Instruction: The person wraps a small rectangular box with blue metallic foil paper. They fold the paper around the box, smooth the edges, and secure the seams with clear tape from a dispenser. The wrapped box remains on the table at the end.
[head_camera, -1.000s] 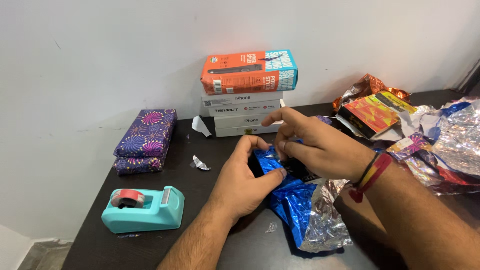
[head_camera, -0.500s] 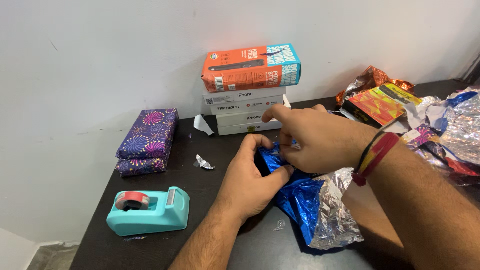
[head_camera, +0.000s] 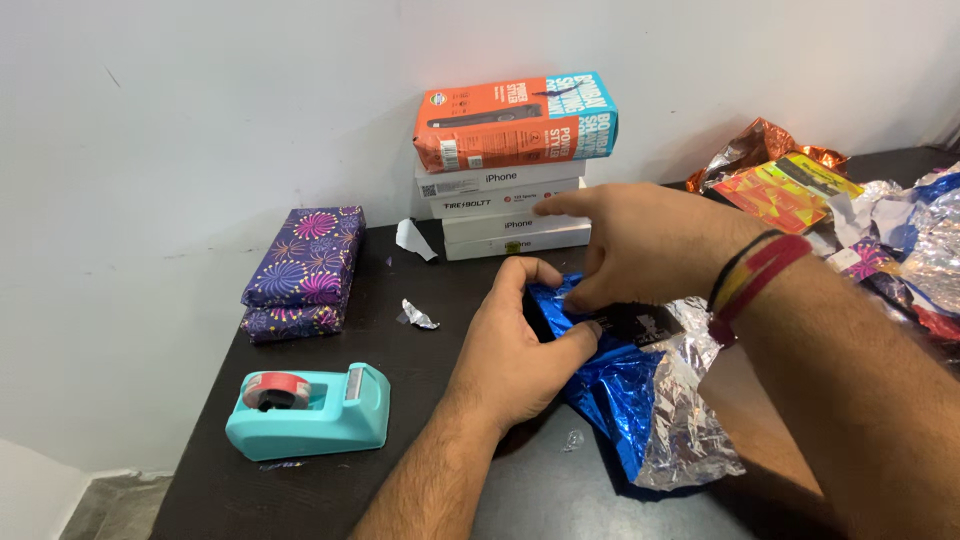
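From my remote view, the teal tape dispenser (head_camera: 308, 412) and the purple wrapped parcel (head_camera: 300, 272) sat untouched at the left of the dark table (head_camera: 450, 280). The left hand (head_camera: 520, 350) had stayed curled on the blue foil wrap (head_camera: 620, 385), fingers pressing it over what looked like a dark box (head_camera: 630, 322). The right hand (head_camera: 640, 245) had shifted slightly, fingers pinching a fold. The wrapping seemed mid-fold, not sealed.

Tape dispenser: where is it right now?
The teal tape dispenser sits at the table's front left, below the purple wrapped boxes, left of the left hand.
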